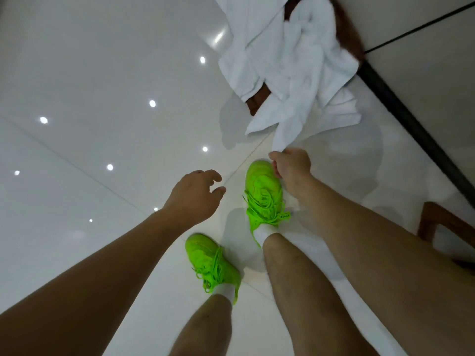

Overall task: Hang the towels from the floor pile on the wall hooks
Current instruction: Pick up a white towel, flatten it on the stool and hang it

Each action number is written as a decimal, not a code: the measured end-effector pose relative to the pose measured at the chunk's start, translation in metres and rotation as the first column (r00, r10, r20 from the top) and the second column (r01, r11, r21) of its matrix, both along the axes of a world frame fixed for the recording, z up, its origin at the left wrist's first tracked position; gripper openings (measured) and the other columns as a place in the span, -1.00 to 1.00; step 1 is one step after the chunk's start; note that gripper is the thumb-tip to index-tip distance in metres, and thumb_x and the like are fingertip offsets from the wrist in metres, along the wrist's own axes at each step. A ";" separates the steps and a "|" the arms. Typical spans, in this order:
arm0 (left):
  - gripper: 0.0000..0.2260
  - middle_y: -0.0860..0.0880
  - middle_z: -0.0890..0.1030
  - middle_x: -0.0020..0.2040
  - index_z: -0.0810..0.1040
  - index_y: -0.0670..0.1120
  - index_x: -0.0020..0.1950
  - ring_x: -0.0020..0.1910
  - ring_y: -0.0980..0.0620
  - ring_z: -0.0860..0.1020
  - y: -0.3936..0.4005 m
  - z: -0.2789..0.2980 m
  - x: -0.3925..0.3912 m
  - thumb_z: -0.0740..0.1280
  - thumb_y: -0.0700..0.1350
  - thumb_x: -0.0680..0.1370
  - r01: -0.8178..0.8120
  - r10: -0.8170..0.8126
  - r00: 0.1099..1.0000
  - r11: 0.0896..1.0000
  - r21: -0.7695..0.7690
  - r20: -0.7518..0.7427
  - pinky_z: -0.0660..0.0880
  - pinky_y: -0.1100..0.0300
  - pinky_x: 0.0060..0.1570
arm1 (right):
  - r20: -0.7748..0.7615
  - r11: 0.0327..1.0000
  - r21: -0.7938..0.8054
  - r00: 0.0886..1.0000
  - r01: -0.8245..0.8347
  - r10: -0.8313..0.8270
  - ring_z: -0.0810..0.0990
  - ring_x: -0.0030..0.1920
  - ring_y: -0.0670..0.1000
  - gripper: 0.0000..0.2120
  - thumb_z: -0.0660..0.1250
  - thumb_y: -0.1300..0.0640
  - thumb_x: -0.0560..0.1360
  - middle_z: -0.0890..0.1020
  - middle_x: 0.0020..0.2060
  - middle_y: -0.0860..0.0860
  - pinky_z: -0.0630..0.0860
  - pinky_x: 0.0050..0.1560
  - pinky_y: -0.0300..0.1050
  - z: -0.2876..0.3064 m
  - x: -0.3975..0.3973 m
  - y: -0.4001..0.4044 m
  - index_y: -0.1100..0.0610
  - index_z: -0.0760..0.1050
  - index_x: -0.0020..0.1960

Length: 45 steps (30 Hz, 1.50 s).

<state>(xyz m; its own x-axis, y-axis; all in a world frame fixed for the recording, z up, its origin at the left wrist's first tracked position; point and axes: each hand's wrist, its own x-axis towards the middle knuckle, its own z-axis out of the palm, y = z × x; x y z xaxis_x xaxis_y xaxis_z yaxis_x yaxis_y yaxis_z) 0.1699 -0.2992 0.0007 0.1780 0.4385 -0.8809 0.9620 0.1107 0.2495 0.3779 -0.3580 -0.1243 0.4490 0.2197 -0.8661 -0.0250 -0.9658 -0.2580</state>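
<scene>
Right hand (291, 165) pinches towel (285, 134) corner — towel stretching away

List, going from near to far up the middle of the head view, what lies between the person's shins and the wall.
Nearer neon-green laced sneaker → farther neon-green sneaker → right hand pinching a towel corner → crumpled pile of white towels → black baseboard strip.

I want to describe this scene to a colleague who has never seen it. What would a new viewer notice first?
First, the neon green sneakers at lower centre, bright against the glossy white floor with its reflected ceiling lights. Next, the pile of white towels at upper right beside a dark baseboard. The right hand pinches a corner of one towel, and the left hand hovers open nearby.
</scene>
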 end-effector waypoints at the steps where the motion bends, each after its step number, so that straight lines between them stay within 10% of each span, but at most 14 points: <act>1: -0.71 -0.03 0.60 0.17 0.55 -0.01 0.30 0.13 -0.04 0.56 0.004 0.018 0.004 0.33 0.01 0.60 0.014 -0.014 1.000 1.000 0.006 0.011 0.44 0.11 0.18 | 0.007 1.000 0.011 1.000 -0.005 0.005 0.50 -0.44 0.10 -0.74 0.37 -0.06 0.15 0.56 -0.53 0.12 0.61 -0.23 0.24 0.019 0.001 0.002 0.15 0.53 -0.44; 6: -0.70 -0.05 0.60 0.20 0.55 -0.02 0.31 0.16 -0.05 0.56 0.041 0.125 0.029 0.32 0.02 0.61 0.089 -0.095 0.993 0.992 0.088 0.069 0.44 0.11 0.19 | 0.007 0.991 0.122 0.999 -0.050 0.050 0.55 -0.34 0.25 -0.51 0.28 -0.17 0.06 0.60 -0.39 0.25 0.60 -0.14 0.29 0.126 0.019 0.025 0.28 0.45 -0.33; 13: -0.68 -0.07 0.59 0.23 0.54 -0.02 0.34 0.19 -0.07 0.54 0.073 0.285 0.052 0.31 0.03 0.61 0.161 -0.206 0.968 0.948 0.274 0.145 0.44 0.10 0.18 | 0.116 0.938 0.303 0.983 -0.169 0.139 0.46 -0.36 0.07 -0.76 0.34 0.04 0.28 0.49 -0.42 0.16 0.43 -0.32 -0.03 0.355 0.042 0.057 0.10 0.33 -0.43; 28: -0.30 -0.03 0.27 0.55 0.17 0.04 0.59 0.48 -0.08 0.29 0.008 0.570 0.039 0.42 0.05 0.53 0.194 -0.543 0.746 0.732 0.653 0.386 0.28 0.05 0.42 | -0.020 0.716 0.688 0.989 0.121 -0.149 0.55 -0.42 0.06 -0.90 0.37 0.20 0.43 0.64 -0.36 0.15 0.57 -0.28 -0.09 0.734 -0.008 -0.026 0.25 0.59 -0.17; 35: -0.89 0.02 0.66 -0.09 0.61 -0.01 0.00 -0.02 -0.04 0.59 -0.057 0.682 0.060 0.33 -0.02 0.59 0.145 -0.653 0.623 0.637 0.757 0.430 0.51 0.09 -0.01 | -0.013 0.606 0.782 0.977 0.142 -0.213 0.55 -0.43 0.05 -0.88 0.38 0.20 0.46 0.63 -0.34 0.17 0.56 -0.31 -0.09 0.852 -0.013 -0.126 0.28 0.59 -0.12; 45: -0.77 0.11 0.53 -0.27 0.49 0.15 -0.18 -0.24 0.10 0.50 -0.208 0.808 0.099 0.25 -0.10 0.64 0.038 -0.751 0.362 0.604 0.796 0.552 0.38 0.22 -0.25 | 0.111 0.400 0.915 0.983 -0.044 -0.145 0.62 0.17 -0.03 -0.50 0.52 -0.03 0.44 0.62 0.18 -0.03 0.56 0.16 0.03 0.918 0.006 -0.301 -0.07 0.45 0.33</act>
